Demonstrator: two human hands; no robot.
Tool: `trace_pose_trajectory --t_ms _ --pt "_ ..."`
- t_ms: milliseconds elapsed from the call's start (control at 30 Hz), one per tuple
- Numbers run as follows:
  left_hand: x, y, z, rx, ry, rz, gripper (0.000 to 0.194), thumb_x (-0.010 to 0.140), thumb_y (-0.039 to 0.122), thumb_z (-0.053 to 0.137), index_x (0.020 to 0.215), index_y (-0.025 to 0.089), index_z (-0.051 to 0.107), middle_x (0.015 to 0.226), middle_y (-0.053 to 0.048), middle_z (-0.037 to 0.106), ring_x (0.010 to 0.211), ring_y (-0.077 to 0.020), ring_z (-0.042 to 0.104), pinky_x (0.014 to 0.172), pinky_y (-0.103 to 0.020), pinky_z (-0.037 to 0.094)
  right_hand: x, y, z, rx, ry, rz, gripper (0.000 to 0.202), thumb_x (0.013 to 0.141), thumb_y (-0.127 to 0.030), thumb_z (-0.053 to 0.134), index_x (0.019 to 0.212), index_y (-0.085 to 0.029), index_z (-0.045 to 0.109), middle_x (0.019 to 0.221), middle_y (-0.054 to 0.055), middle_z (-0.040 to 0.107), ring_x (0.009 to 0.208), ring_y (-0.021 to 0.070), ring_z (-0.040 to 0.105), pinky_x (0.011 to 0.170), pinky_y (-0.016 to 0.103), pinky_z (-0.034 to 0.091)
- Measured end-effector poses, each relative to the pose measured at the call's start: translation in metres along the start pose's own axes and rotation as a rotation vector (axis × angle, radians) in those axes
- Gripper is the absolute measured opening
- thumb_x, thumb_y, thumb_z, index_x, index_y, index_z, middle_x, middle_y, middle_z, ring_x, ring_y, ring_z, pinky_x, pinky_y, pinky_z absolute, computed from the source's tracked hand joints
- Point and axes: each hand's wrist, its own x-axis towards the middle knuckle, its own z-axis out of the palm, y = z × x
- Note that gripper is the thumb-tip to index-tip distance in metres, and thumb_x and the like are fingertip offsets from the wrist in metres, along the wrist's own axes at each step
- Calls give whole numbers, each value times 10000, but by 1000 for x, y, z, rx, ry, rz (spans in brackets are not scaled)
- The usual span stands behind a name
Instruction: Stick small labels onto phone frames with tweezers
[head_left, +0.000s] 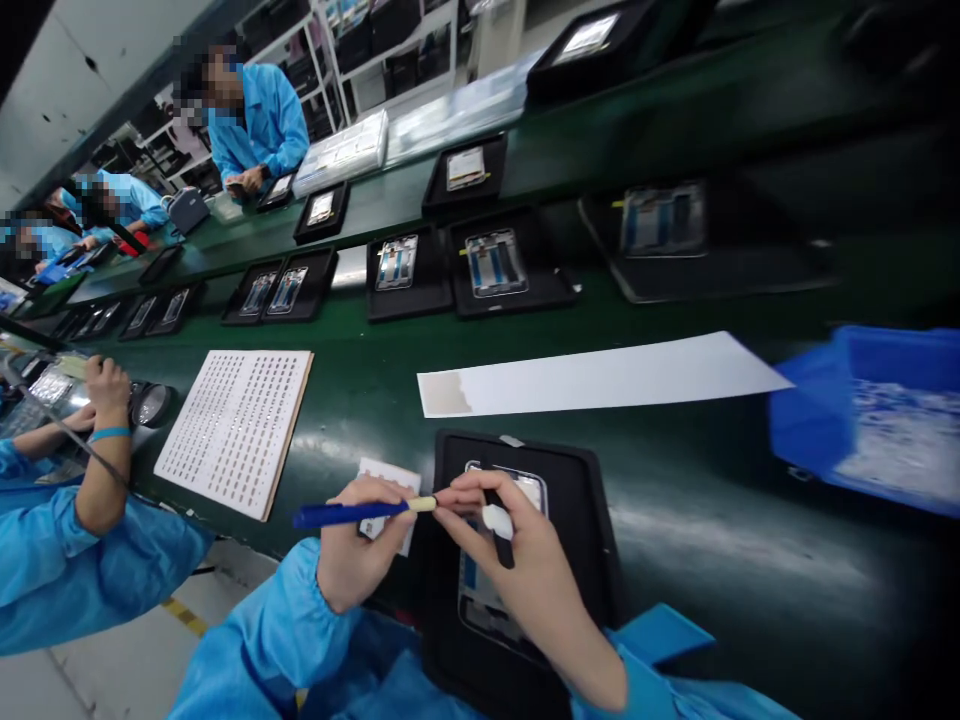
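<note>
My left hand (pixel 365 545) is closed around a blue pen-shaped tool (pixel 345 514) with a pale yellow end. My right hand (pixel 517 545) pinches with thumb and fingertips right at that yellow end; whatever small piece lies between them is hidden. A black item with a white rounded end (pixel 499 530) also sits within the right hand. Below it, a phone frame (pixel 476 590) rests on a black tray (pixel 577 560), partly covered by the hand. Beneath the left hand lies a small white card (pixel 409 480) with brownish marks.
A white sheet with rows of small parts (pixel 232 425) lies left. A long white strip (pixel 600 375) crosses the bench (pixel 352 400) beyond the tray. At right stands a blue bin (pixel 810 420) holding whitish scraps. Trays with phone frames (pixel 495 262) line the far side. Co-workers (pixel 60 560) work at left.
</note>
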Motion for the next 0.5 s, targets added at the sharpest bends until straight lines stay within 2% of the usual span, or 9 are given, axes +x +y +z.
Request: trace_pose_trajectory --t_ms 67,167,300,400,500 --pt "4 5 7 53 -37 107 68 862 192 658 858 186 590 826 -54 729 782 -167 714 735 -279 580 -2 -2 -4 -6 58 -4 174 818 -347 649 898 -224 555 804 38 706 745 187 697 722 319 572" --pt "8 11 14 114 -60 197 74 854 171 667 850 197 597 836 -47 747 768 -154 725 706 -249 583 -3 0 -9 -37 125 -19 165 820 -343 641 899 -224 560 790 33 705 735 186 688 771 349 557" --pt "7 11 20 104 -74 218 81 848 164 676 855 204 607 855 -38 754 781 -153 730 718 -244 582 -3 2 -14 -43 135 -30 146 815 -327 630 887 -226 554 785 31 701 725 189 674 772 359 544" --pt "5 9 25 26 -51 75 80 844 209 690 844 192 611 838 -51 744 792 -167 724 744 -269 582 -3 0 -19 -19 131 -32 130 816 -309 622 882 -230 542 785 20 683 713 176 659 698 310 542" --pt "9 9 31 -165 4 -232 217 825 343 713 845 174 578 801 -49 724 742 -179 724 705 -286 593 -3 -5 -24 -9 136 -44 113 817 -285 612 874 -232 530 764 6 653 644 147 615 622 268 527"
